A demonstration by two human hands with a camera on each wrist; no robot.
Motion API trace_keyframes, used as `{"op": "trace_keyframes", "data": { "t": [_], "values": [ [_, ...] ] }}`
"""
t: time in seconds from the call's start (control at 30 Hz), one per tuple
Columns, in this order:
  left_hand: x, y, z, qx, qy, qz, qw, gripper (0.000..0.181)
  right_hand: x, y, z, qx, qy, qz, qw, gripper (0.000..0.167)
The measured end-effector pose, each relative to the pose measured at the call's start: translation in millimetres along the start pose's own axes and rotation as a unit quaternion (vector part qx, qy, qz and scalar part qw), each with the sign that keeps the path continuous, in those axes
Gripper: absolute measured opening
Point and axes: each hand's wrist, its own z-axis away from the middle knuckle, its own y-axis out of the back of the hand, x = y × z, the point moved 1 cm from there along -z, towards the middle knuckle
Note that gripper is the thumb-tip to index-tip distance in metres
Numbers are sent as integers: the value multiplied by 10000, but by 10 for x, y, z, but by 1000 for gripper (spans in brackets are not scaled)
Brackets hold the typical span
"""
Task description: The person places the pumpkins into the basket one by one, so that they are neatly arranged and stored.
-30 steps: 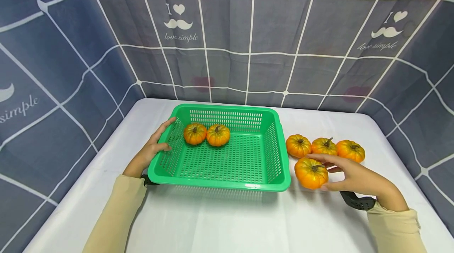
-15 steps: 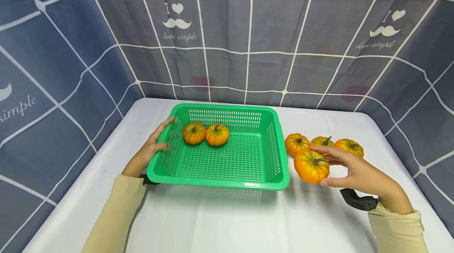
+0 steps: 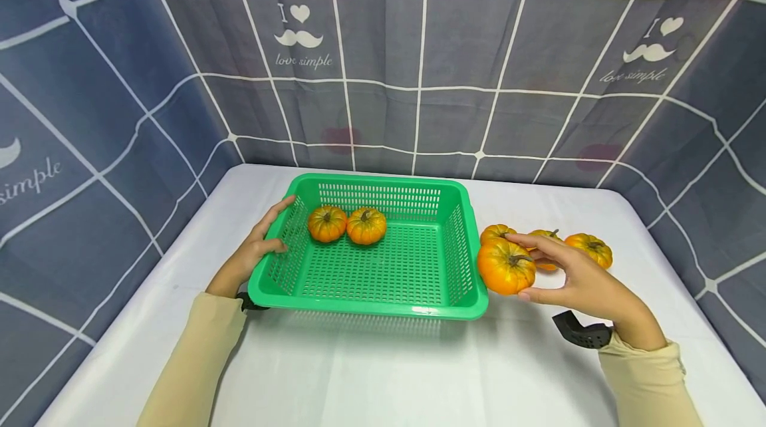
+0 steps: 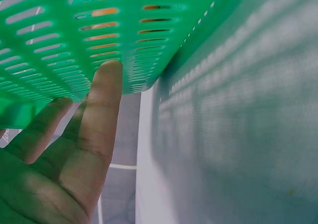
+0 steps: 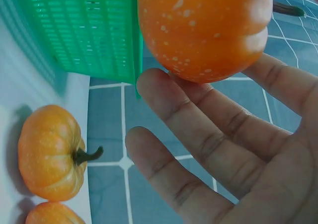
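Note:
A small orange pumpkin [image 3: 506,267] is held in the air by my right hand [image 3: 574,277], just outside the right rim of a green plastic basket [image 3: 374,312]. The right wrist view shows the held pumpkin [image 5: 203,30] from below, supported by the fingers. My left hand [image 3: 251,254] grips the basket's left side, thumb over the rim, with fingers [image 4: 97,119] against the slotted outer wall. Inside the basket, two pumpkins sit side by side at the back left, a left one [image 3: 327,224] and a right one [image 3: 366,226].
To the right of the basket a row of three pumpkins lies on the white table [image 3: 395,374]: one [image 3: 493,232] partly behind the held one, one [image 3: 547,261] partly behind my right hand, and one [image 3: 589,249] at the row's right end. Grey checked curtains [image 3: 383,48] surround the table.
My right hand has lifted the pumpkin off the table and carried it up and left to the basket's right rim. The left hand and the basket have stayed in place.

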Motion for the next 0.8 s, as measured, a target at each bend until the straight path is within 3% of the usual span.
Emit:
{"op": "trace_keyframes", "data": {
  "t": [0.3,0.6,0.8],
  "values": [
    [34,-14,28,41,-128,-5,9999,100,-54,-36,-113,-40,34,-139,9999,83],
    [9,-6,10,15,-88,3,10000,100,-131,-11,-291,-378,192,110,9990,80],
    [13,-11,18,14,-150,-2,9999,100,-199,-1,-462,-606,169,548,9965,77]
  ]
}}
